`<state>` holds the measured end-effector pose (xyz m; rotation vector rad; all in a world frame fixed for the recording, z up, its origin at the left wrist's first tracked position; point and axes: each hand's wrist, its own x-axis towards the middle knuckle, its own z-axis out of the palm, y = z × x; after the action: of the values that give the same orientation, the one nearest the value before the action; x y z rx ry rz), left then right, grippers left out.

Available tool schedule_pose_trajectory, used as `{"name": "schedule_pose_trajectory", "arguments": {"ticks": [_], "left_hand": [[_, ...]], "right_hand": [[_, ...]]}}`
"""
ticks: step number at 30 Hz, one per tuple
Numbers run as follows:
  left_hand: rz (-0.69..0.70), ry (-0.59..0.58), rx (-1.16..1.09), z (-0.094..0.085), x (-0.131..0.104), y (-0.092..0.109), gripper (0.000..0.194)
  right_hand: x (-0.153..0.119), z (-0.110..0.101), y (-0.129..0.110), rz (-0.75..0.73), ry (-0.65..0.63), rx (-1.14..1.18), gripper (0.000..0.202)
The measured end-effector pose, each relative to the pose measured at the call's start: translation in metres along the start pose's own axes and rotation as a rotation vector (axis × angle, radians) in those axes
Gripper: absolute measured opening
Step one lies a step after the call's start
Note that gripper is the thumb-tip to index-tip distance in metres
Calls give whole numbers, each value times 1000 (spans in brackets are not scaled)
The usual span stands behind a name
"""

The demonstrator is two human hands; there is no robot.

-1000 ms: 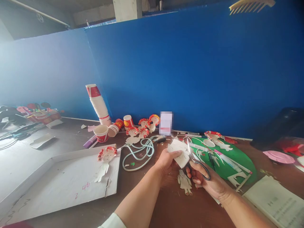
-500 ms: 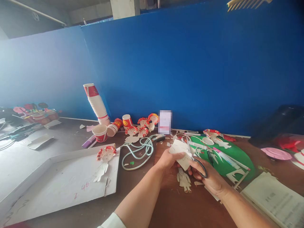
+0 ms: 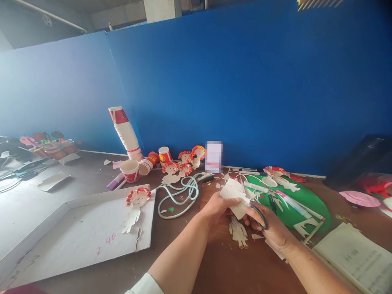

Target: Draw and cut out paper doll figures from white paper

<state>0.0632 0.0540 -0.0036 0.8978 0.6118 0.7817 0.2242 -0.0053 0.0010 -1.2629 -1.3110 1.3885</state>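
My left hand (image 3: 219, 207) is closed on a white piece of paper (image 3: 233, 195) with faint drawn lines, thumb on top. My right hand (image 3: 269, 228) is wrapped round black-handled scissors (image 3: 261, 217), whose blades meet the right side of the paper. Just below the hands, a paper cutout figure (image 3: 238, 233) lies on the brown table, with a small paper scrap (image 3: 257, 236) beside it. To the right lies a green sheet (image 3: 306, 195) bearing markers (image 3: 295, 205) and paper offcuts.
A shallow white box (image 3: 82, 228) at left holds a paper doll (image 3: 137, 198). Behind it stand a tall leaning stack of paper cups (image 3: 127, 134) and a single cup (image 3: 130, 171). A pale cable (image 3: 177, 213) lies coiled mid-table. An open book (image 3: 352, 251) rests at right; a blue partition (image 3: 214, 81) rises behind.
The view has shifted slightly. Both hands keep their hold on the paper and scissors, and the paper has tilted a little; little else differs.
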Motion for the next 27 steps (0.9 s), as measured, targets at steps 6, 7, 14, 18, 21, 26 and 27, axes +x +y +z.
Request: {"name": "schedule_pose_trajectory", "arguments": {"ticks": [6,7,14,18,21,26,27], "left_hand": [[81,60,-62,-7,5,2,47],[100,86,-83,-7,6,2,47],[68,102,-113,-4,6,1,50],[61,89,-73,-5,6,3,51],[67,78,-44,-8,7,3,51],[109,59,-2,-11,8,3,46],[110,51,8,-12,8,4,46]], "right_hand": [[0,-1,-1,-4,58,-48,31],[0,-1,-2,2,52,-74,30],[-3,2,1,43,27,-160,26],[-3,1,3,50,13,-126,26],[-4,3,1,42,-8,-69,25],[-4,7,0,4,-12,54,23],[-4,7,0,1,-12,75,24]]}}
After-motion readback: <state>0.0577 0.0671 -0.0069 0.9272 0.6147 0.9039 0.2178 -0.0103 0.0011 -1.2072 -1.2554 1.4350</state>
